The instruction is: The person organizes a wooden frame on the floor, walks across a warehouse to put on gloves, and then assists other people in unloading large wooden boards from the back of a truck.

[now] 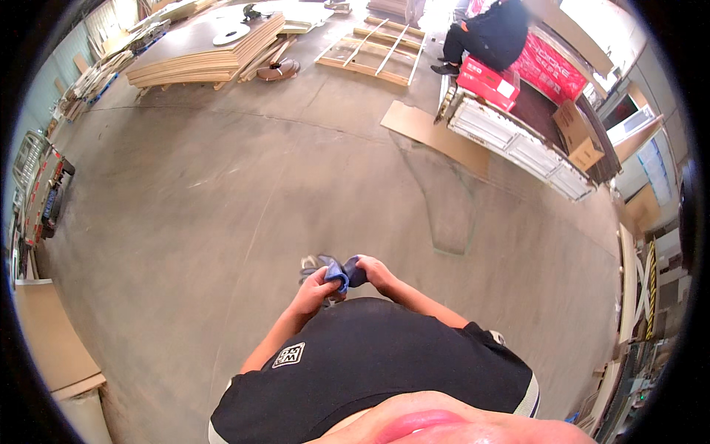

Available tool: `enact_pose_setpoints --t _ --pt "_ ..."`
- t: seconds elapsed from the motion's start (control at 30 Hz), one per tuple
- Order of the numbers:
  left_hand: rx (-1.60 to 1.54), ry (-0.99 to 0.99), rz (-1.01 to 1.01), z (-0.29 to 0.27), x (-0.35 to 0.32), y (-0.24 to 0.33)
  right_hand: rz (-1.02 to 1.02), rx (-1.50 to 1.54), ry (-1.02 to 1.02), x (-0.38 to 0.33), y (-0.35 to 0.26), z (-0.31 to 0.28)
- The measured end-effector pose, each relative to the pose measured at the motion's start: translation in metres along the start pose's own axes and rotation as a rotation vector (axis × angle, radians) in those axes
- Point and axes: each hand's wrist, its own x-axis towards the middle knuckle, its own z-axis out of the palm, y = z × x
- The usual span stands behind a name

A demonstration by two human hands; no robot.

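Note:
In front of my waist, my left hand (313, 290) is closed on a blue work glove (336, 272). Its pale grey, finger-like part hangs beyond the hand, slightly blurred. My right hand (377, 272) grips another dark blue piece (356, 272), which looks like the glove's mate. The two blue pieces meet or nearly meet between my hands. Both forearms reach forward from my black shirt, above the concrete floor. Parts of the fingers are hidden by the cloth.
Ahead right, a person in dark clothes (494, 35) sits by red boxes (488, 83) on a white-sided truck bed (518, 144). A cardboard sheet (433, 137) lies before it. Board stacks (200, 55) and a wooden frame (377, 50) are farther off; another vehicle (43, 189) stands left.

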Motion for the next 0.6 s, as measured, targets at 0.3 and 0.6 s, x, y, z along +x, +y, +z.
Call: enact_pose_setpoints --t 0.3,0.6 --pt "0.331 -0.102 -0.081 -0.12 0.286 0.125 0.114 -0.32 0.065 0.268 -0.074 -0.086" --pt "0.376 -0.054 0.156 -0.15 0.544 0.291 0.298 -0.128 0.02 0.505 -0.105 -0.228"
